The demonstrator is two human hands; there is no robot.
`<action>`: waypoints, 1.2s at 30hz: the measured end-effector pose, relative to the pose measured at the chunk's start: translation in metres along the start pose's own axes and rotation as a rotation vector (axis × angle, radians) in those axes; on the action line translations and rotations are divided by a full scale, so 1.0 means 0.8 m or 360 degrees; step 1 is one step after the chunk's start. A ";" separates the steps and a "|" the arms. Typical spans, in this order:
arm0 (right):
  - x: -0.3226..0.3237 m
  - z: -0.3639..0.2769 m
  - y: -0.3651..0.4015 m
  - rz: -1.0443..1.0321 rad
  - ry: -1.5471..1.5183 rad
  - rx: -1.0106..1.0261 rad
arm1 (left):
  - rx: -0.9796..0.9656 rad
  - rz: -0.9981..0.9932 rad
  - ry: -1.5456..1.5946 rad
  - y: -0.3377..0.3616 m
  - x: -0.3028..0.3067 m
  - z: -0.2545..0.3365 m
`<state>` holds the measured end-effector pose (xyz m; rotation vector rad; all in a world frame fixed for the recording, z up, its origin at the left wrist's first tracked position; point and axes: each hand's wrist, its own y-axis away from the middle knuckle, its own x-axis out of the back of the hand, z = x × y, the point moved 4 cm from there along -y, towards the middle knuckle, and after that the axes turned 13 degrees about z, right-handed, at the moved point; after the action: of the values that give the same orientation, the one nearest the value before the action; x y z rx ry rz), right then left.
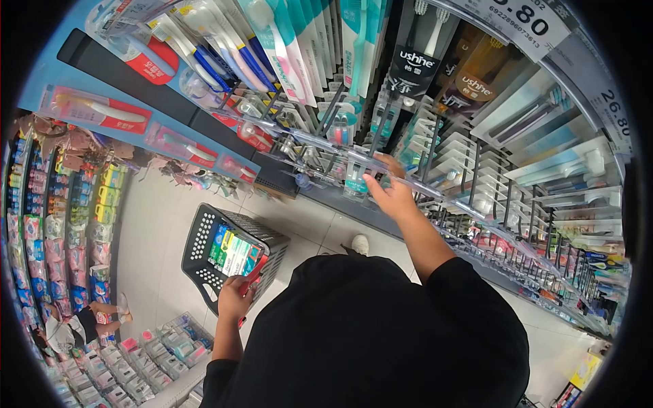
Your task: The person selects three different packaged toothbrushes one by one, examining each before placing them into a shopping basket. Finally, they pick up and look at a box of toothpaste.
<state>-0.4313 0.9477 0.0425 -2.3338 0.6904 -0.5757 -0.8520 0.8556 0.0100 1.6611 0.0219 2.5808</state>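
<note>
My left hand (235, 297) is closed around the red handle (254, 273) of a dark grey shopping basket (198, 266). Bright green, yellow and white packages (235, 254) lie inside the basket. At the front of the toothbrush rack, my right hand (394, 195) has its thumb against the edge of a small clear and teal pack (355, 179). Its other fingers are partly hidden behind the clear rail (326, 144). The pack seems to sit between thumb and fingers. White and teal toothbrush packs (277, 47) hang above it.
Black Ushine packs (415, 64) hang beside grey price labels (527, 27). Metal hooks (435, 146) stick out along the rack. Red toothbrush packs (95, 109) line a blue panel. Another person (75, 330) stands by shelves at the lower left. Pale tiles (153, 231) cover the floor.
</note>
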 end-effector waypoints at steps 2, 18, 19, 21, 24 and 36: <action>-0.003 0.002 -0.002 0.0038 -0.0023 0.0059 | 0.0013 0.0020 -0.0008 0.000 0.001 0.003; -0.013 0.033 -0.013 0.0036 -0.0177 -0.0322 | 0.0098 0.0046 -0.0224 0.002 -0.006 -0.004; -0.012 0.030 -0.018 -0.0004 -0.0011 -0.0372 | 0.0103 0.0051 -0.0229 0.003 -0.006 -0.005; -0.020 0.040 -0.029 0.0048 0.0187 -0.0343 | 0.0109 0.0055 -0.0228 0.003 -0.004 -0.004; -0.019 0.026 -0.038 0.0109 0.0350 -0.0180 | 0.0133 0.0053 -0.0216 0.001 -0.003 -0.001; -0.035 -0.002 0.100 -0.0593 0.0008 -0.0418 | 0.0175 -0.0083 -0.0243 0.002 -0.003 -0.004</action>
<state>-0.4799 0.9107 -0.0164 -2.7330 0.3474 -0.6865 -0.8537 0.8541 0.0064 1.8641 0.1997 2.4489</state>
